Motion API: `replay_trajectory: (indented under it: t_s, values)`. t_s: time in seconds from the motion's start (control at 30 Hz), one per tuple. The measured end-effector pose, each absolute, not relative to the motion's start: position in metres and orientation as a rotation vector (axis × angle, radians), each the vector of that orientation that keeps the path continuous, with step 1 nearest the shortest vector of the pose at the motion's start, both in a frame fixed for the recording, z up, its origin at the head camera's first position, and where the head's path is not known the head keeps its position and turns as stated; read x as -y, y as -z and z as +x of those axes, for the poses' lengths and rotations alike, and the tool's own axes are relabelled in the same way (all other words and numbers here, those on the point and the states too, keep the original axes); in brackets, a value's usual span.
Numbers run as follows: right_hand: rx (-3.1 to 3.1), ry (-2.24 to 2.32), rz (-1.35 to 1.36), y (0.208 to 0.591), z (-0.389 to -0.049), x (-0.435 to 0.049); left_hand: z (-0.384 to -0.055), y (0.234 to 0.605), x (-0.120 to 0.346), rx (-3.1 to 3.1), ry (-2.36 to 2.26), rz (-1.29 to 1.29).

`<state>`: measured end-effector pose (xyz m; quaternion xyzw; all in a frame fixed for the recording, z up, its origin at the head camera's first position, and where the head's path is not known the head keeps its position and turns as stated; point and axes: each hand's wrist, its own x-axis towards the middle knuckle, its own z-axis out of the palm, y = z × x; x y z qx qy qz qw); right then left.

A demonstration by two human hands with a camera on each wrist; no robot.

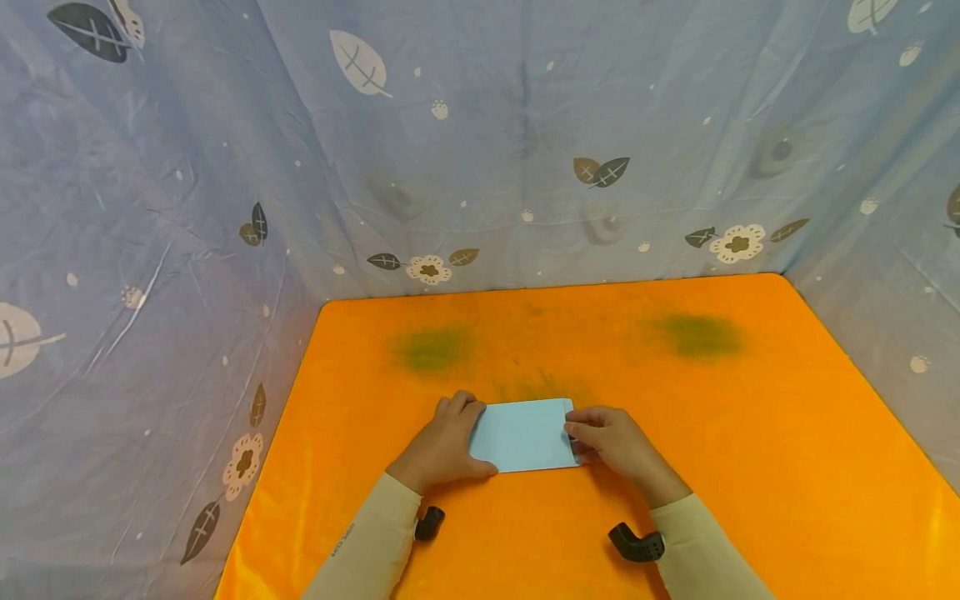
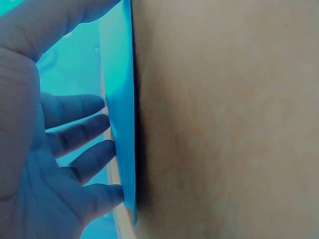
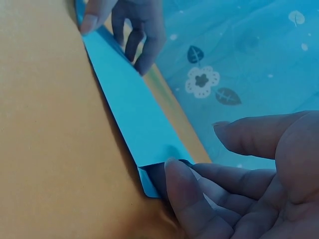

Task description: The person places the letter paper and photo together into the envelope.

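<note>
A light blue paper envelope (image 1: 523,437) lies sideways above the orange table, between both hands. My left hand (image 1: 444,442) holds its left end, thumb at the near edge and fingers at the far edge. At the other end, my right hand (image 1: 621,448) pinches the paper beside the opening. The right wrist view shows the envelope (image 3: 132,107) with that end slightly gaping and a small flap (image 3: 151,185) below; a fingertip rests over its rim. What lies inside is too dark to tell. In the left wrist view, fingertips touch the long side of the envelope (image 2: 121,104).
The orange table covering (image 1: 510,533) has two greenish patches, left (image 1: 433,348) and right (image 1: 699,335). A blue-grey curtain (image 1: 495,167) with leaves and flowers surrounds the back and sides. Black curved pieces (image 1: 636,543) are attached at both sleeves.
</note>
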<state>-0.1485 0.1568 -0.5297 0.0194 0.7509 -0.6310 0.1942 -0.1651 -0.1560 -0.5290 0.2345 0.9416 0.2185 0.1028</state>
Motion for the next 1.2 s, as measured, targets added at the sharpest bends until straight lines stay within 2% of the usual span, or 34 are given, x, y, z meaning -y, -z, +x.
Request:
replay_trajectory:
  t_s: [0.37,0.8,1.2]
  values:
    - [-2.068,1.797,0.082,0.529,-0.146,-0.155,-0.167,0.529,0.156,-2.776,-0.648,0.699]
    - [-2.063,1.816,-0.013,0.529,-0.142,-0.164,-0.167,0.529,0.161,-2.77,-0.649,0.705]
    - [-2.201,1.77,-0.076,0.518,-0.139,-0.189,-0.161,0.529,0.161,-2.788,-0.539,0.725]
